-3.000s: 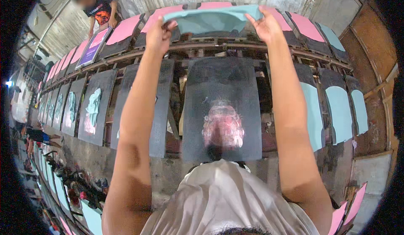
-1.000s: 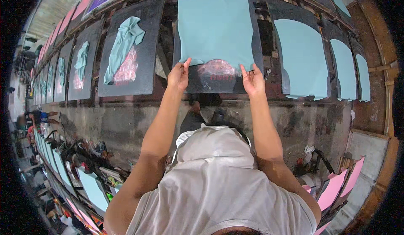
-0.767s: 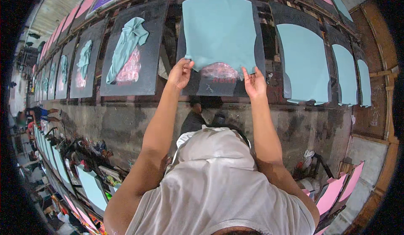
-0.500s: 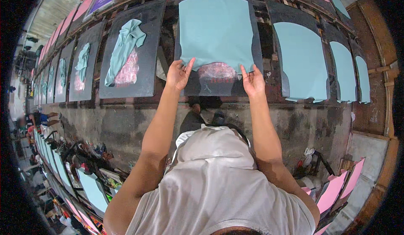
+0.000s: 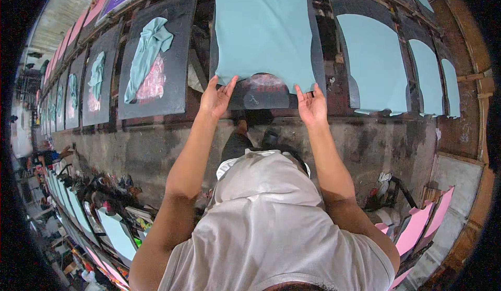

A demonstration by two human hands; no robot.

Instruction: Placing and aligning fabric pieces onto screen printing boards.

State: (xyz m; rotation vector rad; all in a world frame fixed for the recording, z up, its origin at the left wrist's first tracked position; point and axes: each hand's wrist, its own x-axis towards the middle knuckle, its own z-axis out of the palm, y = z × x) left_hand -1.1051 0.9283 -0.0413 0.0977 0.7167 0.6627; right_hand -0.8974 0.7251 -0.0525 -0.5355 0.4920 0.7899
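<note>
A pale teal fabric piece (image 5: 263, 35) lies stretched over a dark flat board (image 5: 266, 102) in front of me. My left hand (image 5: 216, 98) pinches its near left corner, and my right hand (image 5: 312, 106) pinches the near right corner. Between them the near edge curves up like a neckline, baring a shiny pinkish patch (image 5: 267, 82) on the board. The cloth's far part lies mostly flat, with faint creases running toward my hands.
Left of me, a board (image 5: 180, 46) carries a bunched teal cloth (image 5: 148, 56); more such boards follow. To the right, teal pieces (image 5: 373, 67) lie flat on boards. Behind me stand racks with pink pieces (image 5: 415, 228). A concrete aisle (image 5: 365, 150) runs between the rows.
Both hands have drawn the cloth's near corners outward and toward me. Less of the pinkish patch shows, and the near edge sits lower on the board.
</note>
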